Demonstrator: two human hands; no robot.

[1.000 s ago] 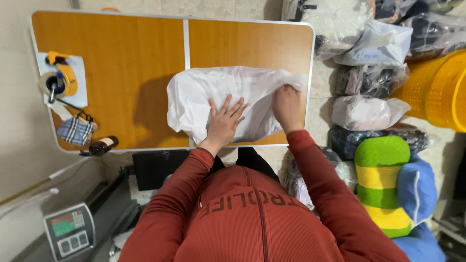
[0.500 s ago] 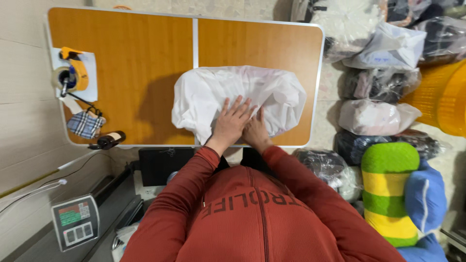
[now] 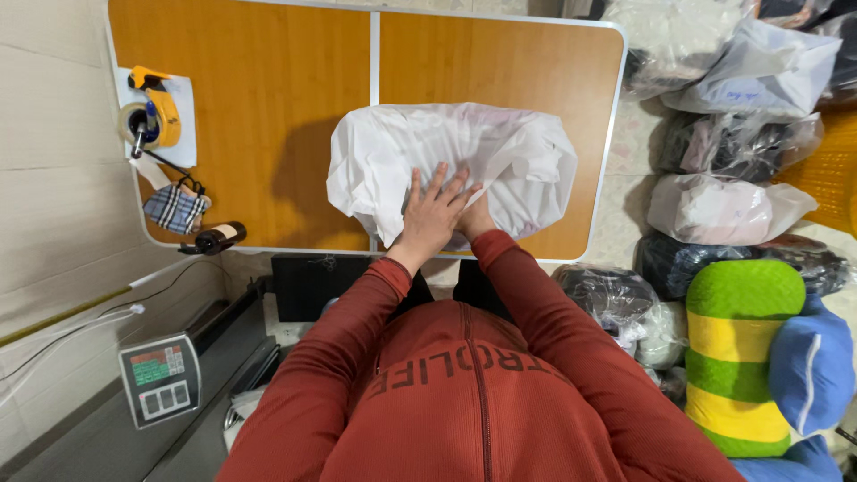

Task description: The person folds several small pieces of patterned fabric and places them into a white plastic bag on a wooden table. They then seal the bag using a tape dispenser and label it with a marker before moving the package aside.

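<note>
A puffy white plastic bag [image 3: 500, 152] lies on the orange folding table [image 3: 268, 89], near its front edge. My left hand [image 3: 433, 214] rests flat on the bag's near side with its fingers spread. Just to its right, my right hand [image 3: 479, 221] touches the bag's near edge; the left hand partly covers it, so its fingers are hidden. Both arms are in red sleeves.
A yellow tape dispenser [image 3: 152, 112], a checked pouch [image 3: 174, 207] and a dark bottle [image 3: 219, 238] sit at the table's left end. A small scale [image 3: 161, 379] stands at lower left. Bagged parcels [image 3: 723, 207] and a green-and-yellow cushion [image 3: 736, 357] crowd the floor on the right.
My right hand has slid from the bag's right side to its near middle, tucking in beside and partly under my left hand. The left hand stays flat on the bag.
</note>
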